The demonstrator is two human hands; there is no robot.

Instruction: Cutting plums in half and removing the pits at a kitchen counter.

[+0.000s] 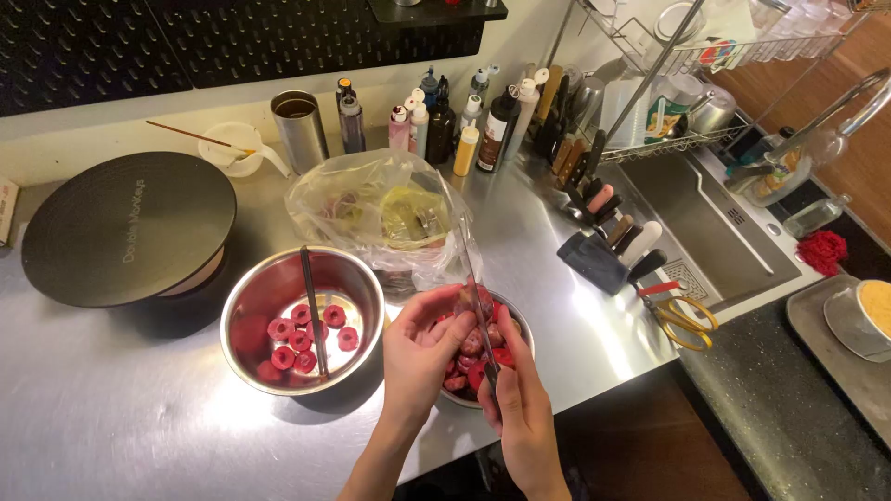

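Observation:
My left hand (418, 357) pinches a small red fruit (466, 299) over a steel bowl (521, 325) filled with several whole red fruits (473, 366). My right hand (518, 399) grips a long thin metal tool (473, 278) whose shaft points up and away, running beside the held fruit. To the left stands a larger steel bowl (252, 297) with several red ring-shaped pieces (302, 334) and a dark stick (313, 306) resting across it.
A crumpled clear plastic bag (380, 209) lies behind the bowls. A black turntable (125, 227) sits far left, bottles (445, 121) and a steel cup (299, 130) at the back, a knife block (599, 246), yellow-handled scissors (682, 315) and a sink (705, 218) on the right.

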